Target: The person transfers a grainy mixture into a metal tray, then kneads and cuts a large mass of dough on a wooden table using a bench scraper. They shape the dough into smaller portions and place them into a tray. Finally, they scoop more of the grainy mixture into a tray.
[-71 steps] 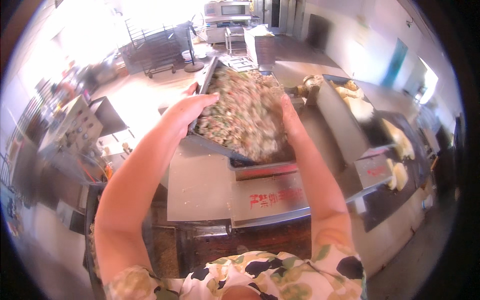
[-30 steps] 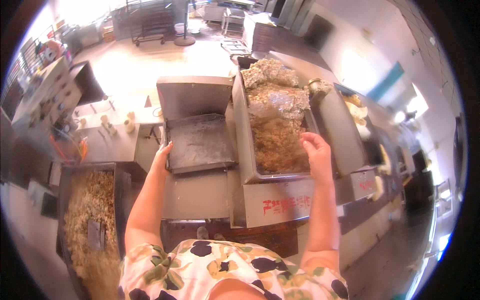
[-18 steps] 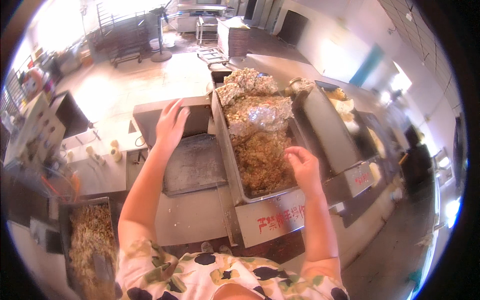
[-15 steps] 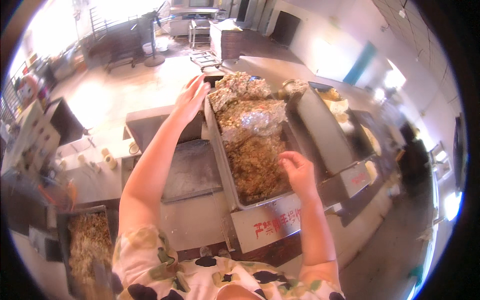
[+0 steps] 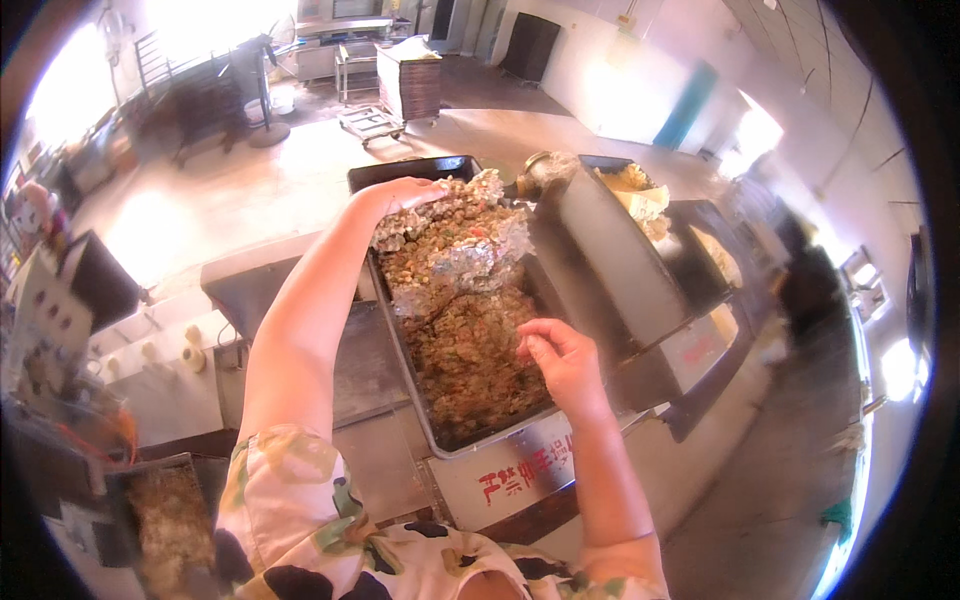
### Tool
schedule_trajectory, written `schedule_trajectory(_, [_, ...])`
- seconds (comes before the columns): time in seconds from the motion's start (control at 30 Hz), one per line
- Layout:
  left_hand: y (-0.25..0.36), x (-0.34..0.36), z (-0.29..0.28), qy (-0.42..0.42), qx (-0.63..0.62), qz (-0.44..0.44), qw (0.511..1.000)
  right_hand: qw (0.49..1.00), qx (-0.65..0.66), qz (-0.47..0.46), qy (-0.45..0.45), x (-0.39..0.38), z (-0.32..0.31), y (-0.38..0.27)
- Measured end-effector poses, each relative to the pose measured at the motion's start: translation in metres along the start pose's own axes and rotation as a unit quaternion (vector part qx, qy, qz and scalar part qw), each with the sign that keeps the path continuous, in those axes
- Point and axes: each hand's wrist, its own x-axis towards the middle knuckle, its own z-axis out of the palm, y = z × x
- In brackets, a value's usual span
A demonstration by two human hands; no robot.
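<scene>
A deep metal tray [image 5: 407, 370] in front of me holds a brown, chunky mixture [image 5: 480, 375], piled higher and paler toward its far end. My left hand [image 5: 405, 192] lies on the far left of this pile, fingers stretched over the pale clumps [image 5: 400, 232]; its fingertips partly sink behind them. Over the tray's right side hovers my right hand [image 5: 565, 365], with thumb and fingers curled together. Whether anything is between them is too small to tell. A glossy patch [image 5: 475, 262], perhaps clear film, shines on the middle of the pile.
Right of the tray stands a long metal machine housing [image 5: 625, 250], with a container of yellowish material [image 5: 645, 205] beyond it. A white plate with red writing [image 5: 505, 490] fronts the tray. At lower left is another tray [image 5: 165, 520] of mixture. A stacked cart [image 5: 408, 85] stands far off.
My left hand has gone from the tray's far left rim onto the pile, its fingers now over the clumps. The clumps at the far end have shifted nearer, baring a dark rim. My view has turned slightly.
</scene>
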Motion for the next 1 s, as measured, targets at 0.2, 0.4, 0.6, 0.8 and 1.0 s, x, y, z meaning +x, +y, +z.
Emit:
schedule_trajectory(0.2, [0.035, -0.045, 0.016, 0.079, 0.068, -0.003, 0.995, 1.000, 0.029, 0.000, 0.002, 0.008, -0.001, -0.007])
schedule_trajectory(0.4, [0.044, -0.064, 0.026, 0.147, 0.062, -0.041, 0.986, 0.996, 0.059, -0.021, 0.066, 0.028, -0.010, -0.010])
schedule_trajectory(0.6, [0.053, -0.068, 0.031, 0.203, 0.025, -0.072, 0.976, 0.995, -0.042, -0.077, 0.045, 0.161, -0.017, -0.025])
schedule_trajectory(0.8, [0.044, -0.055, 0.037, 0.329, 0.086, -0.059, 0.939, 0.980, -0.190, -0.027, -0.054, 0.278, 0.010, 0.001])
schedule_trajectory(1.0, [0.043, -0.065, 0.027, 0.252, 0.072, -0.103, 0.960, 0.909, -0.384, -0.014, -0.164, 0.277, 0.039, -0.006])
